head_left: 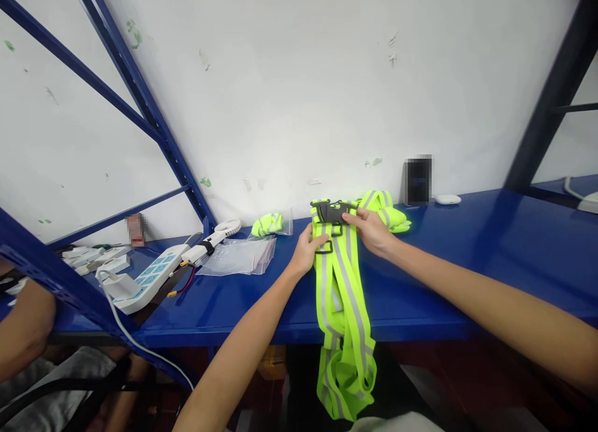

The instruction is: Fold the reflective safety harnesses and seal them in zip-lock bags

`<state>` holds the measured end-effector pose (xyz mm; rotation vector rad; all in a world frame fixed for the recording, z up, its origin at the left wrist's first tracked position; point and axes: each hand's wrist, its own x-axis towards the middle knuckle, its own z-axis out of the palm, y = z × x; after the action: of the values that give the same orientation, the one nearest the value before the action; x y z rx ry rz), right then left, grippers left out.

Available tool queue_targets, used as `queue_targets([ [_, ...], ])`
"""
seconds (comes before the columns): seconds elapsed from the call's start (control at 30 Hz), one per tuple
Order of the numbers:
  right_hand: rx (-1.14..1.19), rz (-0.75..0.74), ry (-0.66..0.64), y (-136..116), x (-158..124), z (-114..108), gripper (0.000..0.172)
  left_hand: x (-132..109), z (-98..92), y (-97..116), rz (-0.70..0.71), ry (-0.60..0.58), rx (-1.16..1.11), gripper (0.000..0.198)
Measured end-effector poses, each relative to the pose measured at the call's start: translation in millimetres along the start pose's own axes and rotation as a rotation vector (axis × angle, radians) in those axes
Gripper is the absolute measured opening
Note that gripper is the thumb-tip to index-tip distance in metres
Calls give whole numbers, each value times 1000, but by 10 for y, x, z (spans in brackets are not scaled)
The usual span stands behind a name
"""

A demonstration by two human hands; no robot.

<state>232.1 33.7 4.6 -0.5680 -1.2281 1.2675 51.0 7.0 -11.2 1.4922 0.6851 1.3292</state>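
A bright yellow-green reflective strap harness (pixel 359 307) with grey stripes hangs from both hands over the front edge of the blue table. My left hand (pixel 306 250) is closed on its straps, with the thumb by a black slider. My right hand (pixel 371 230) pinches the harness at the black side-release buckle (pixel 332 211) near its top. Just behind my right hand lies a second bundle of the same yellow-green strap (pixel 390 215) on the table.
Left of my hands are clear plastic bags (pixel 238 258), a bagged yellow-green bundle (pixel 268 224), a white handheld fan (pixel 217 234) and a white power strip (pixel 156 276). A dark phone-like object (pixel 418 181) leans on the wall beside a white case (pixel 447 199). Another person's arm (pixel 28 326) shows at far left.
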Motion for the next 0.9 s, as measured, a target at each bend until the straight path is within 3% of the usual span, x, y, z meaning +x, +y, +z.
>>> queue_targets([
  [0.1,-57,-65,17,12,10,-25,35,18,-11,-31,-66,16,-9,56],
  [0.3,-259,-180,-6,-74,-54,35,38,27,-29,-54,-8,53,72,52],
  [0.53,-484,-165,-41,-227,-173,105,56,29,-30,-82,7,63,105,49],
  [0.73,-516,-222,-124,-196,-171,70,42,33,-10,-75,-54,64,42,52],
  [0.9,-612,-332,-105,-100,-158,37,30,41,-39,-103,-93,77,41,53],
])
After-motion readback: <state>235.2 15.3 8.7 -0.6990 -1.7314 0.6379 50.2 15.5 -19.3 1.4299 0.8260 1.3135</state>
